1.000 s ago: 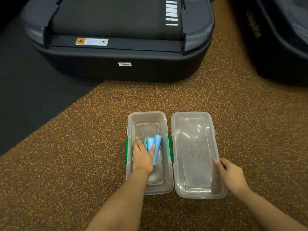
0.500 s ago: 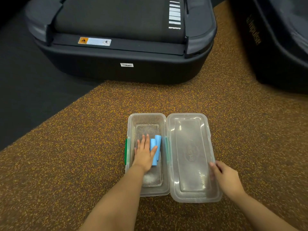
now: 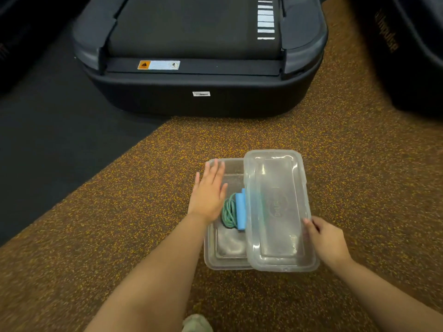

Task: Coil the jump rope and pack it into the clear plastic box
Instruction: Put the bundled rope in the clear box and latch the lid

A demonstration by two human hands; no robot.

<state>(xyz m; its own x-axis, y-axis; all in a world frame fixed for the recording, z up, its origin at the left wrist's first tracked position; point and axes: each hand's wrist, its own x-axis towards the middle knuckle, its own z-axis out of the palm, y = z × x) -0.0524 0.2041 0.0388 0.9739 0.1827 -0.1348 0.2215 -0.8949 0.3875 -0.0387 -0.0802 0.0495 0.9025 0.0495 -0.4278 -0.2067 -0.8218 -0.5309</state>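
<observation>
- Floor [image 3: 335, 152]: brown rubber flecked with yellow-orange; a plain black strip [image 3: 48, 152] runs along the left side.
- Treadmill [image 3: 199, 56], black and grey, stands at the far edge of the speckled floor. A second dark machine [image 3: 407, 44] sits at the right edge of view.
- Clear plastic box [image 3: 225, 259] rests on the speckled floor near the person.
- Inside it: the jump rope [image 3: 230, 212], teal cord coiled into a bundle, blue handles [image 3: 241, 209] lying alongside it, about mid-length in the box.
- Clear lid [image 3: 278, 212] lies partly over the box's right side, covering part of the handles.
- Left hand [image 3: 208, 190]: flat, fingers spread, holding nothing, above the box's left rim beside the coil.
- Right hand [image 3: 323, 238]: fingers pinch the lid's right edge.
- Writing: raised oval logo on the lid, seemingly "DeLi..", not fully legible. Orange-and-white warning sticker [image 3: 158, 65] and small white barcode label [image 3: 201, 93] on the treadmill, text too small. Gold lettering on the right machine, blurred.
</observation>
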